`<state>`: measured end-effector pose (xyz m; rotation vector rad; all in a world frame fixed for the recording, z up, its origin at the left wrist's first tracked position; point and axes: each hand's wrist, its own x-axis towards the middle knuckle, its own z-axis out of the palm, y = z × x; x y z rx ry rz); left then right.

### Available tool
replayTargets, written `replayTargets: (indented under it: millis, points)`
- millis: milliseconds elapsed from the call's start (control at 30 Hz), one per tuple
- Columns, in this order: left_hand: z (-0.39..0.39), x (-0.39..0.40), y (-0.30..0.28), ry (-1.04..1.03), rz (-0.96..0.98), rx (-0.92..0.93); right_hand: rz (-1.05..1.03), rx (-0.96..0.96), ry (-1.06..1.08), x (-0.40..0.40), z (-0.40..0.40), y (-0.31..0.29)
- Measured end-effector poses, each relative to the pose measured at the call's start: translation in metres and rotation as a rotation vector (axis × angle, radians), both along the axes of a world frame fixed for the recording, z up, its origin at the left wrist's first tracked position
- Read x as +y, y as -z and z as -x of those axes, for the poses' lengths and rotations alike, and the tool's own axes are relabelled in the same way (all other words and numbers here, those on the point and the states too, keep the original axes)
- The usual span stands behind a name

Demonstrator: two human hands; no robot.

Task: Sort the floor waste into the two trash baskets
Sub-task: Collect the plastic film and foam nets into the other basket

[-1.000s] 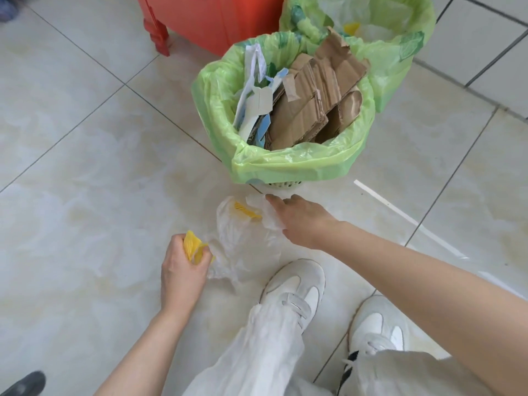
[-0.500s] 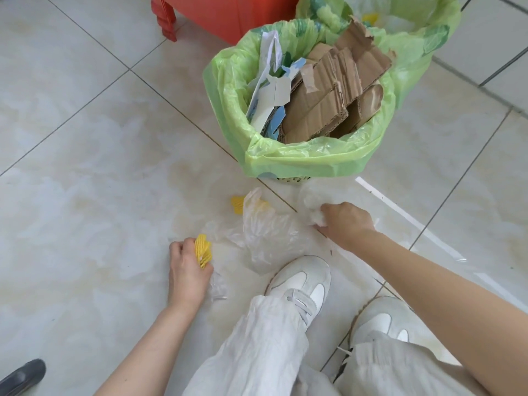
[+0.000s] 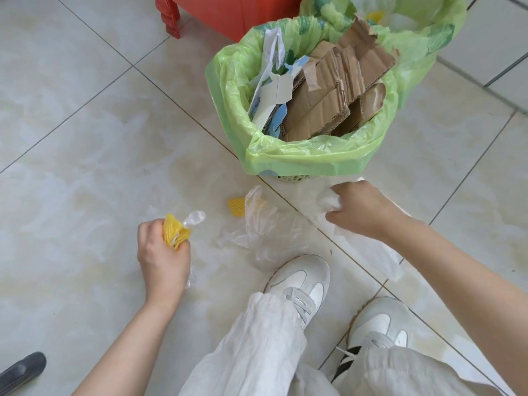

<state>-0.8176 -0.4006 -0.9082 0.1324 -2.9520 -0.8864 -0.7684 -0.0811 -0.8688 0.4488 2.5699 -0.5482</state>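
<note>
While the left hand [image 3: 163, 258] curls tightly around a yellow foam net [image 3: 175, 233] and a scrap of clear film [image 3: 194, 218] just above the tiled floor [image 3: 85, 167], the right hand [image 3: 363, 208] bunches a clear plastic bag [image 3: 368, 247] at the foot of the nearer trash basket [image 3: 303, 160]. That basket, lined in green, is packed with cardboard [image 3: 328, 101] and white paper [image 3: 271, 90]. A second green-lined basket [image 3: 423, 35] stands behind it, touching. Between the hands lie another clear bag [image 3: 265, 232] and a second yellow foam piece [image 3: 237, 207], both on the floor near a white shoe [image 3: 300, 278].
</note>
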Motion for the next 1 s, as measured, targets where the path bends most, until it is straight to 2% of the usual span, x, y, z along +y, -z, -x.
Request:
replayTargets:
  millis: [67, 200, 300, 433, 667, 1000]
  points:
    - [0.003, 0.007, -0.002, 0.087, 0.017, -0.019, -0.016, 0.024, -0.11, -0.015, -0.003, -0.002]
    - [-0.004, 0.033, 0.01, 0.376, 0.038, -0.172, -0.103, 0.155, -0.339, -0.052, -0.011, 0.018]
    - [-0.009, 0.048, 0.02, 0.523, 0.074, -0.282, -0.128, 0.116, -0.376, -0.068, -0.017, 0.04]
    - [-0.009, 0.057, 0.028, 0.677, 0.283, -0.366, -0.048, 0.016, -0.306, -0.072, -0.017, 0.061]
    - [-0.008, 0.054, 0.038, 0.648, 0.301, -0.348, -0.126, -0.055, -0.191, -0.06, -0.015, 0.074]
    - [-0.008, 0.04, 0.044, 0.513, 0.255, -0.374, -0.242, 0.01, -0.12, -0.028, -0.043, 0.084]
